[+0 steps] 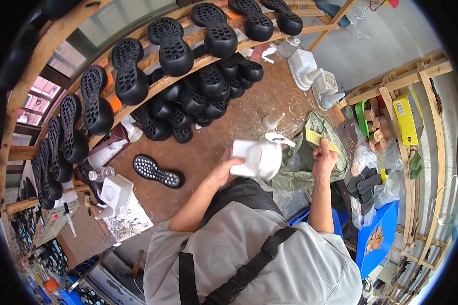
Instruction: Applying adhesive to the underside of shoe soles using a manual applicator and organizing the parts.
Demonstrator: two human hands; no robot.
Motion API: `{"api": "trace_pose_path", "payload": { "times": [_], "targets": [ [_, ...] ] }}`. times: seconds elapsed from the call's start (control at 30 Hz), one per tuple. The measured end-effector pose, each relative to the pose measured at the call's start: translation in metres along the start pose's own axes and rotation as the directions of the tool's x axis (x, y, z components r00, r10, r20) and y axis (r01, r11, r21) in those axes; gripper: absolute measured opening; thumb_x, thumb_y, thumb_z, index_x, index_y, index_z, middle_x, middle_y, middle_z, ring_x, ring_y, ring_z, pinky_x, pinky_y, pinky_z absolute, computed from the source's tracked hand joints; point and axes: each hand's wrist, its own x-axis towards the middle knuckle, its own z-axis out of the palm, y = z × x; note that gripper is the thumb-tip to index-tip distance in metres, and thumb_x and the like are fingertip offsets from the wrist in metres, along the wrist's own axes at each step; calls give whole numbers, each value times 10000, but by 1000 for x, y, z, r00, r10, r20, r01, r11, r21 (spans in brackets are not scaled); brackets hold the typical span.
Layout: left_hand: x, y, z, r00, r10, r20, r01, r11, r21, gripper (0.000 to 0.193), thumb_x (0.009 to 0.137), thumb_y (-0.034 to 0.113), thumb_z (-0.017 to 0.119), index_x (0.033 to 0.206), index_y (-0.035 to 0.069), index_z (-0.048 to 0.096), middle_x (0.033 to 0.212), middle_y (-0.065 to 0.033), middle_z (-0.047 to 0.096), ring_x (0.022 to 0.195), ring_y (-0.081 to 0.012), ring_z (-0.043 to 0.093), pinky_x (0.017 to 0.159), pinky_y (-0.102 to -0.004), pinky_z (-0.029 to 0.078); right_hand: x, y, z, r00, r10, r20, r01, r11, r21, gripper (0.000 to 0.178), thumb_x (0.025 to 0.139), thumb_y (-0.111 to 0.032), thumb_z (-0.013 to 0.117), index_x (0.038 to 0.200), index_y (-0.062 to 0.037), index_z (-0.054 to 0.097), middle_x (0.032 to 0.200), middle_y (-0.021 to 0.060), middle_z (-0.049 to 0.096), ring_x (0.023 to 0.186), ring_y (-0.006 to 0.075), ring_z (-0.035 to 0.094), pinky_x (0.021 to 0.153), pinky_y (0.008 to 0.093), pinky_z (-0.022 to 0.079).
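Note:
My left hand [222, 170] grips the side of a white plastic container [248, 158], its thumb over the near edge. The container is tilted above the worktable's front edge, and its far side is smeared by motion. A white spoon-shaped piece [280, 139] shows at its upper right; whether it is attached I cannot tell. My right hand [324, 158] pinches a flat yellow strip [318, 138] over a crumpled olive-green plastic bag [337, 127]. Beyond the container, a whitish nozzle-tipped bottle [273, 120] stands on the table.
A single black shoe sole [159, 171] lies on the brown worktable [198, 147]. Several black soles stand along a wooden rack [188, 71], with more piled beneath. White containers [303, 68] stand at the back right, another [116, 191] at left. A blue bin [376, 239] is on the right.

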Motion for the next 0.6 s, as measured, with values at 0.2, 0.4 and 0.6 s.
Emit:
{"api": "trace_pose_path", "payload": {
  "times": [0.2,0.4,0.6],
  "targets": [
    [46,27,-9,982,188,12,-157,781,605,982,602,226,739,1419,54,223,1334,-195,401,1241,-331,391,1047,-374,301,8,11,-32,999,34,-13,-34,999,4,162,864,-191,641,781,-61,592,612,-16,540,459,66,463,424,201,312],
    [123,73,35,923,280,263,-144,-381,913,1061,526,327,790,1414,110,253,1399,-268,222,1307,-451,185,1097,-498,130,25,17,-31,994,109,-4,-109,994,16,166,867,-200,635,784,-58,611,576,-15,533,453,65,450,429,199,291],
    [98,24,17,737,596,319,-274,-168,947,810,685,247,735,1362,60,332,1386,-230,275,1285,-408,281,1066,-482,239,41,38,-26,997,72,14,-72,996,-50,166,870,-197,629,788,-54,610,574,-20,515,481,55,433,446,207,308]
  ]
}}
